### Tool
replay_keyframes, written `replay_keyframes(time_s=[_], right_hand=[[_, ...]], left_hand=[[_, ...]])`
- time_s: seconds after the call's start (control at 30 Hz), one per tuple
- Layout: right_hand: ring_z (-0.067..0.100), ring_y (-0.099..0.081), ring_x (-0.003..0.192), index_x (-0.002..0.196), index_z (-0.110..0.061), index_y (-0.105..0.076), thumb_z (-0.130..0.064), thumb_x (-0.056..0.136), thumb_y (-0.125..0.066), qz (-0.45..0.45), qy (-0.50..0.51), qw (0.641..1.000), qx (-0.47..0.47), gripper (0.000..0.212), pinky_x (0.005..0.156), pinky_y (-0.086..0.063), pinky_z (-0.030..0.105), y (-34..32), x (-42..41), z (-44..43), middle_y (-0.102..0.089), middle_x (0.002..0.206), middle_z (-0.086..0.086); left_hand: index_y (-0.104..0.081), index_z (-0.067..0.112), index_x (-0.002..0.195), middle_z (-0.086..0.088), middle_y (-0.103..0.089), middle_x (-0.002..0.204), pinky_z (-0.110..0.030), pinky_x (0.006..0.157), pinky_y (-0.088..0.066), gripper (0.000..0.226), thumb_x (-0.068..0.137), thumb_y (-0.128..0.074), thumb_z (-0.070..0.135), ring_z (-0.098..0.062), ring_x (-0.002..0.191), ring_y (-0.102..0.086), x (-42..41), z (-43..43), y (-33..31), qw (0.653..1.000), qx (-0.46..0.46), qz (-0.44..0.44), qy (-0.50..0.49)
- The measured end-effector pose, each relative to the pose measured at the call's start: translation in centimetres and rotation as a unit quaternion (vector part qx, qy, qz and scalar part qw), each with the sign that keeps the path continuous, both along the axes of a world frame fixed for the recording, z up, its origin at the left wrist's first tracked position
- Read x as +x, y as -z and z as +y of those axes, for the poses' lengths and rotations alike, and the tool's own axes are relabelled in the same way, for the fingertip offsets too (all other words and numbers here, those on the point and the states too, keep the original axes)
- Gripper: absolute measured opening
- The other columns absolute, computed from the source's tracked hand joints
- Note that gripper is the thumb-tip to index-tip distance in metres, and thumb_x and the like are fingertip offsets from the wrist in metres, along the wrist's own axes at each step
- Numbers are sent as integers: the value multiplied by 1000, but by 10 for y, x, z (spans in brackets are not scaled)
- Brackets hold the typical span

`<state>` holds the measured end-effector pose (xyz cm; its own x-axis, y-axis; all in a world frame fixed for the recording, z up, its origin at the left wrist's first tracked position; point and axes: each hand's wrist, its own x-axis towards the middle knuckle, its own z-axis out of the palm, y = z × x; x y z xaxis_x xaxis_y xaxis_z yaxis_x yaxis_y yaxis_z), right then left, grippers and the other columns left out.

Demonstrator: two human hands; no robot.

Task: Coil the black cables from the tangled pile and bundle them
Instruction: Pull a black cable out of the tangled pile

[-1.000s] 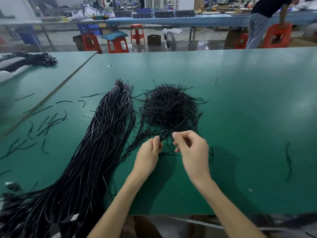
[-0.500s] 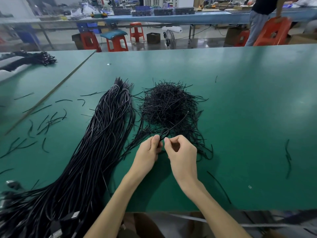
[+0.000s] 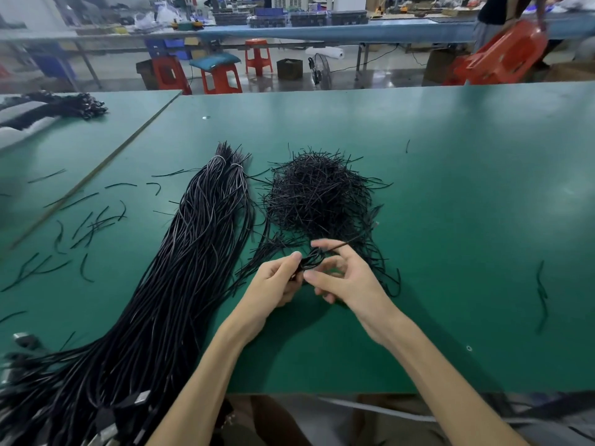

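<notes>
Just in front of the tie pile (image 3: 318, 194), the left hand (image 3: 273, 281) pinches a small cable coil (image 3: 310, 263); the right hand (image 3: 347, 281) pinches a thin strand (image 3: 341, 245) crossing it. Pull it snug with the loops clamped flat, or they may spring apart.

bench: green worktop (image 3: 450, 188) | behind: orange stools (image 3: 222, 80), floor fan (image 3: 320, 70), long blue table (image 3: 354, 31) | floor (image 3: 386, 74): glossy grey

Right of the tangled pile (image 3: 318, 194) the desk (image 3: 457, 194) lies open (bar one stray strand (image 3: 542, 294)). Leftward, the long cable bundle (image 3: 180, 268) blocks the way, scattered offcuts (image 3: 90, 223) beyond.
</notes>
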<state>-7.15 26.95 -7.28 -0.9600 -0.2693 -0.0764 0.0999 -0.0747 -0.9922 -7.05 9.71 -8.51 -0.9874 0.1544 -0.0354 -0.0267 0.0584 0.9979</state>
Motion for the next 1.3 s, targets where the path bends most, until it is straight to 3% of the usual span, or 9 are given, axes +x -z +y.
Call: replay_keyframes(time_s=[0.17, 0.3, 0.4, 0.5, 0.6, 0.73, 0.93, 1.1, 1.3], right_hand=[[10, -60, 71, 122, -38, -70, -18, 89, -78, 45, -84, 994, 55, 39, 57, -44, 24, -6, -9, 1, -70, 99, 11], [3, -63, 88, 121, -39, -64, -24, 95, -71, 95, -54, 987, 119, 31, 69, -48, 21, 1, -2, -4, -66, 116, -1], [1, -63, 103, 117, -39, -62, -35, 94, -72, 145, -33, 977, 154, 26, 80, -48, 14, 4, 2, -6, -46, 123, -9], [2, -63, 102, 113, -35, -64, -36, 92, -74, 155, -14, 976, 154, 24, 82, -46, 11, 4, 4, -9, -50, 119, -11], [2, -63, 97, 105, -34, -66, -37, 90, -76, 159, 12, 972, 170, 18, 80, -46, 12, 3, 3, -9, -61, 107, -12], [4, -68, 93, 102, -24, -69, -31, 89, -79, 151, 24, 973, 173, 17, 84, -52, 21, 2, -1, -6, -74, 99, -9], [1, -66, 82, 92, -23, -65, -21, 94, -72, 182, 46, 962, 198, 7, 73, -48, 14, 5, 3, -11, -72, 86, -14], [13, -62, 81, 91, -20, -53, -29, 104, -56, 218, 57, 925, 305, 16, 74, -53, 40, 7, 11, -18, -65, 87, -7], [20, -63, 77, 96, -17, -48, -31, 107, -45, 285, 58, 866, 406, 19, 67, -52, 39, -1, 15, -17, -67, 95, 0]], left_hand=[[-67, 9, 95, 8, -26, 57, -16, 43, -20, 40, 105, -51, 44, -9, 49, -20, 0, -2, 1, 1000, 17, -18, 11], [-77, 33, 113, 13, -28, 56, -15, 44, -22, 33, 108, -46, 42, -7, 48, -21, 1, 0, 0, 1000, 16, -8, 20], [-78, 41, 105, 13, -26, 57, -15, 43, -23, 30, 104, -48, 45, -5, 47, -22, 3, 2, -1, 999, 33, -5, 8], [-79, 30, 90, 11, -23, 58, -16, 44, -22, 41, 109, -44, 38, -6, 47, -21, 3, 2, 0, 1000, 22, 0, 3], [-48, 27, 58, 12, -26, 56, -15, 44, -22, 52, 108, -46, 39, -7, 47, -20, 3, 2, 0, 1000, 16, 3, -3], [-55, 32, 60, 12, -29, 57, -16, 43, -22, 46, 105, -47, 40, -7, 48, -21, 3, 3, -1, 1000, 29, 3, -5], [-54, 31, 57, 11, -30, 58, -17, 43, -22, 55, 110, -41, 35, -8, 49, -22, 4, 4, -2, 1000, 16, 2, -16], [-39, 19, 66, 9, -28, 57, -17, 43, -22, 47, 110, -41, 34, -9, 49, -21, 4, 6, -2, 999, -3, 0, -43], [-43, 12, 69, 8, -36, 54, -20, 43, -26, 48, 111, -39, 35, -9, 45, -28, 4, 10, -1, 997, -42, 38, -50]])
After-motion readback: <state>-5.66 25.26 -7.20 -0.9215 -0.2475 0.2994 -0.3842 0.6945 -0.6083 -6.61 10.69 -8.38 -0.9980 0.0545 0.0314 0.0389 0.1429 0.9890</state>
